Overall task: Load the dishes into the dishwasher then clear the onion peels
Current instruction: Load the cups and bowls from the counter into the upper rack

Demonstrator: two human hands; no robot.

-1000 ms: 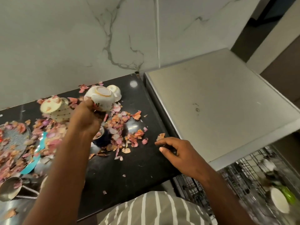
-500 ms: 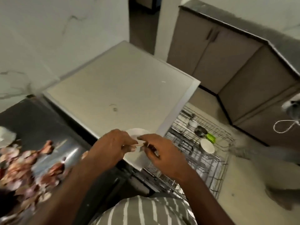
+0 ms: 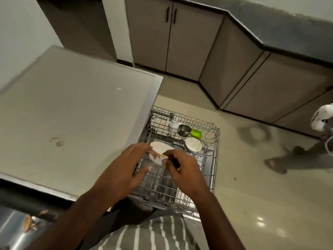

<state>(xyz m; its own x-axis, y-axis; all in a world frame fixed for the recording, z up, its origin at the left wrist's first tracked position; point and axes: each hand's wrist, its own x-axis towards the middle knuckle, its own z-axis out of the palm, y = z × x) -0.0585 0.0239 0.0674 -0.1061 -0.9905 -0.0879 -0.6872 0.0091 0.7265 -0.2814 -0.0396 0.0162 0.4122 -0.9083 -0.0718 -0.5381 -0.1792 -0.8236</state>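
A person in a striped shirt point(image 3: 144, 235) looks down at both hands held over a pulled-out wire dishwasher rack point(image 3: 215, 159). Between the hands is a white cup point(image 3: 159, 153) with a printed pattern, tilted on its side above the near half of the rack. The left hand point(image 3: 124, 170) lies against the cup's left side with its fingers point(image 3: 137, 150) fairly straight and slightly spread. The right hand point(image 3: 182, 168) curls its fingers point(image 3: 171, 153) around the cup's rim from the right. Motion blur softens the exact grip.

At the far end of the rack sit a white bowl point(image 3: 193, 144), a steel cup point(image 3: 183, 129), a green item point(image 3: 196, 133) and a small pale cup point(image 3: 173, 125), grouped close together. The near rows of wire prongs below the hands hold nothing that can be made out.

To the left, the dishwasher's flat grey top point(image 3: 72, 114) juts out level with the hands, its right edge running just beside the rack's left side. At the lower left a dark surface point(image 3: 21, 199) shows a few onion peels point(image 3: 29, 222). Pale floor point(image 3: 261, 177) lies open to the right of the rack and beyond it. Brown cabinets point(image 3: 180, 42) under a dark countertop line the far side and angle round to the right, well apart from the rack. A white object point(image 3: 321, 117) shows at the right edge, too cut off to identify
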